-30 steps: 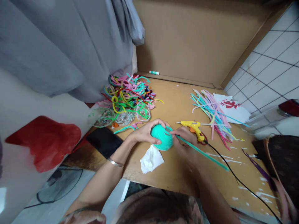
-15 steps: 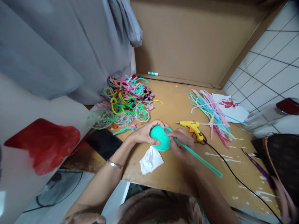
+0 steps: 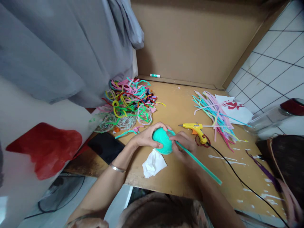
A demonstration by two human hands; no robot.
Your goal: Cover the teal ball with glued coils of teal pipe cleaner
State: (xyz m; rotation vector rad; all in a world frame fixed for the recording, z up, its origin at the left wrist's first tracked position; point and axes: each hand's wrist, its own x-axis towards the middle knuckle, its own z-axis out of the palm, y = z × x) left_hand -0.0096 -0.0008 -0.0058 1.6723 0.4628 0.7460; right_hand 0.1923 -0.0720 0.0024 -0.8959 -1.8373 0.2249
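Observation:
A round turquoise piece (image 3: 162,140), wrapped in fuzzy strips, has a greyish bare patch near its upper right. My left hand (image 3: 148,135) is curled round its left side, thumb low on the front and fingers over the top. At its right edge my right hand (image 3: 184,146) pinches a turquoise pipe cleaner (image 3: 201,164), whose free length slants down to the right past my wrist. Just below the round piece lies a crumpled white tissue (image 3: 154,163). The yellow glue gun (image 3: 196,129) rests to the right of both hands, nozzle pointing left.
Tangled coloured pipe cleaners (image 3: 130,95) are heaped at the back left. A black phone (image 3: 105,148) lies at the left, and straight pipe cleaners (image 3: 213,110) at the right. The glue gun's cable (image 3: 237,175) crosses the right side towards a brown bag (image 3: 289,161).
The free end of the turquoise pipe cleaner has shifted slightly down and left. My right hand has moved a little against the round piece; my left hand keeps its hold.

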